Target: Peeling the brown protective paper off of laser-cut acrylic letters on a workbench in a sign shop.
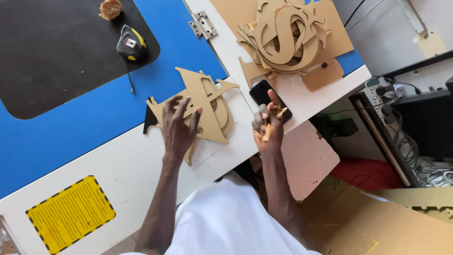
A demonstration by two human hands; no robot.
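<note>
The left hand (pixel 178 127), fingers spread and loose, rests on a tan cut-out (pixel 207 106) lying at frame centre on the white edge of a machine lid (pixel 127 165). The right hand (pixel 268 125) is clenched round a bunch of small scraps (pixel 269 130), forefinger up, just over a black phone (pixel 262 92).

The lid is blue with a white border; a dark window (pixel 52 61) fills the upper left, with a tape measure (pixel 130 43) on its edge and a crumpled scrap (pixel 111 8) at the top. A yellow label (pixel 71 213) sits lower left, a metal hinge (pixel 203 25) at top centre. A pile of cut-outs (pixel 288 35) lies at upper centre. At right are cables (pixel 420 160), dark equipment and, lower right, cardboard sheets (pixel 377 222).
</note>
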